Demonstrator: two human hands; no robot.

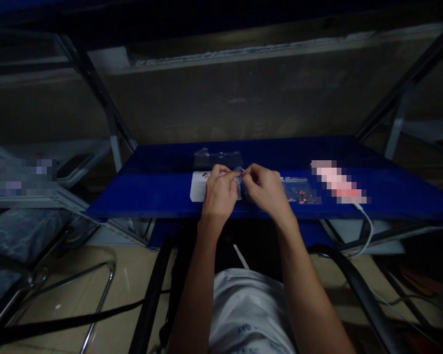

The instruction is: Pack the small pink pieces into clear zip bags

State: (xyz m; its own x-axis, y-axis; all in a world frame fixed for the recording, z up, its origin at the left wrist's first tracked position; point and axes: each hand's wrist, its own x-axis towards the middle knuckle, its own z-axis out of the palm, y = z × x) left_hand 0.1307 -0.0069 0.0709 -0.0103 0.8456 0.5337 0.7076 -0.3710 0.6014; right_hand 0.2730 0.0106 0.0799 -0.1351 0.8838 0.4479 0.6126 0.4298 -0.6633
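My left hand (pixel 221 191) rests over the right part of a white card (pixel 197 188), its fingers bent toward the middle. Close beside it, my right hand (pixel 264 186) pinches with thumb and forefinger. The fingertips of both hands meet at a small piece of clear plastic film (pixel 239 171), mostly covered by the fingers. Just behind the left hand lies a flat clear plastic bag (pixel 217 159). To the right of my right hand is another clear bag (pixel 298 191) with small red pieces in it.
The blue table (pixel 162 179) has metal frame legs at both sides. A blurred-out pinkish object (pixel 337 181) lies at the right, with a white cable (pixel 371 228) hanging over the front edge. A person's patterned trouser leg (pixel 22 241) shows at the left.
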